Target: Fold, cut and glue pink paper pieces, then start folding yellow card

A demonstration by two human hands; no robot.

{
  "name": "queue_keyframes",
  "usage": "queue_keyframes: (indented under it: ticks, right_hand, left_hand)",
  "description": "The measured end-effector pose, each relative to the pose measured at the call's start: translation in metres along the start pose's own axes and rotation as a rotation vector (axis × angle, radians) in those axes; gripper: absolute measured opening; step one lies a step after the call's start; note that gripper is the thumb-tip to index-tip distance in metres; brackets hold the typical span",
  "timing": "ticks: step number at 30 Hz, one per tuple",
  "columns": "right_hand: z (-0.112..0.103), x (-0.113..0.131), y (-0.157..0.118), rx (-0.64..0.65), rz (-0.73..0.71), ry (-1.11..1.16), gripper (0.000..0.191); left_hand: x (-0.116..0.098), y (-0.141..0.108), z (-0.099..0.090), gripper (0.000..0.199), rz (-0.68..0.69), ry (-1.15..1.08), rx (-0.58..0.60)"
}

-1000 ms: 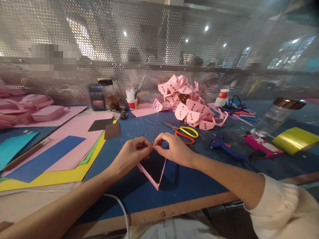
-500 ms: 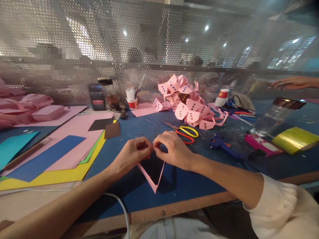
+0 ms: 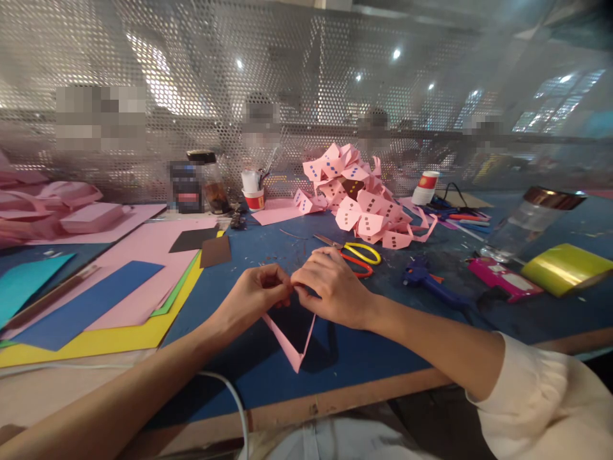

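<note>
Fingertips together, the left hand (image 3: 261,289) and right hand (image 3: 338,289) pinched a thin folded pink paper strip (image 3: 285,342), its pointed bend on their near side; I saw red-and-yellow-handled metal scissors (image 3: 357,260) just beyond the right.

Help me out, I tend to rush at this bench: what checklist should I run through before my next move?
1. Left hand pinching the pink strip: ok, fingers closed, strip hanging in a V below.
2. Right hand gripping the strip: cannot tell; its fingertips meet the left hand's, hiding any hold.
3. Strip's ends joined: cannot tell, covered by the fingers.
4. Scissors well clear of the right hand: not ok, they lie just beyond it, partly behind it.
5. Blue glue gun apart from both hands: ok, lying on the table to the right.
</note>
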State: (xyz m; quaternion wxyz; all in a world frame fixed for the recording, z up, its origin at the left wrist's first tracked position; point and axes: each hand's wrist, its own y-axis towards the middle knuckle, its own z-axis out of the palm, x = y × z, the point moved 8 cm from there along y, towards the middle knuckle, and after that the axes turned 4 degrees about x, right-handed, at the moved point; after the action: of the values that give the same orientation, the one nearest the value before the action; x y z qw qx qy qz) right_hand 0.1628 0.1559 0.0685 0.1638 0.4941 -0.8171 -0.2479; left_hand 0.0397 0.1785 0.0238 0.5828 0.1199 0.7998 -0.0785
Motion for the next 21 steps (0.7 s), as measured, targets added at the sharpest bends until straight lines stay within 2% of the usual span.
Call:
queue_keyframes:
  ticks: [9,14,21]
  right_hand:
    - [-0.0005,0.0056,-0.0011,0.009,-0.077,-0.091,0.017]
    - [-0.0008,0.0096,-0.0011,0.064,-0.125,-0.156,0.019]
    - [-0.0007,0.0098,-0.0007,0.074,-0.134,-0.199,0.022]
  left_hand:
    - [-0.0069,-0.0027,0.0009,0.017,-0.054,0.002,-0.01]
    - [-0.0011,-0.0013,0.0002,0.016,-0.06,-0.008,0.01]
    - [-0.0013,-0.0014,-0.0018,0.017,-0.055,-0.032,0.004]
